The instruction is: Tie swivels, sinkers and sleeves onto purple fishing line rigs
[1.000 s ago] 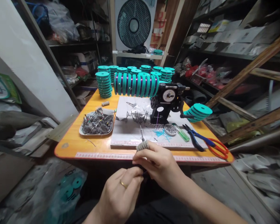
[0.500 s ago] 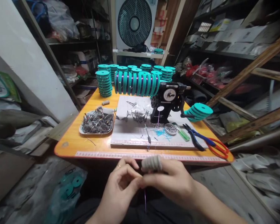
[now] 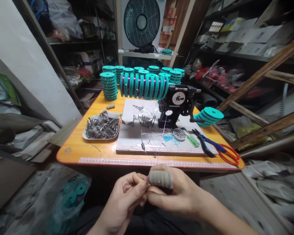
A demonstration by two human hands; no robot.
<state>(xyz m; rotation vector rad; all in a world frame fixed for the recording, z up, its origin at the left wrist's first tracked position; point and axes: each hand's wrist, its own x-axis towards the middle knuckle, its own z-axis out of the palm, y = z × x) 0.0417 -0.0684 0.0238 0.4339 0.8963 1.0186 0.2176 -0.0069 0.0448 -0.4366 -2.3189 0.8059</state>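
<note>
My left hand [image 3: 127, 197] is closed in a pinch, its thumb and fingers on a thin purple line [image 3: 147, 183]. Only a tiny bit of that line shows at the fingertips. Meeting it from the right, my right hand [image 3: 176, 192] is closed on the same spot, thumb tip against the fingers. A grey ribbed finger sleeve [image 3: 160, 179] covers one finger of this hand. Both hands are just in front of the table edge. On the board beyond them lies a small dark weight-like piece [image 3: 143, 146] on a thin line.
A black winding machine [image 3: 172, 111] carries a row of teal spools [image 3: 144, 86]. A tray [image 3: 101, 139] of wire-like tackle stands left. On the right lie a round dish [image 3: 179, 134] of small metal parts, a green cutter [image 3: 192, 139], blue pliers [image 3: 205, 147] and orange-handled scissors [image 3: 226, 155].
My left fingers have closed to a tighter pinch, and my right hand has turned so the finger sleeve faces me more. The purple strand hanging below is out of sight. The small dark piece has shifted left.
</note>
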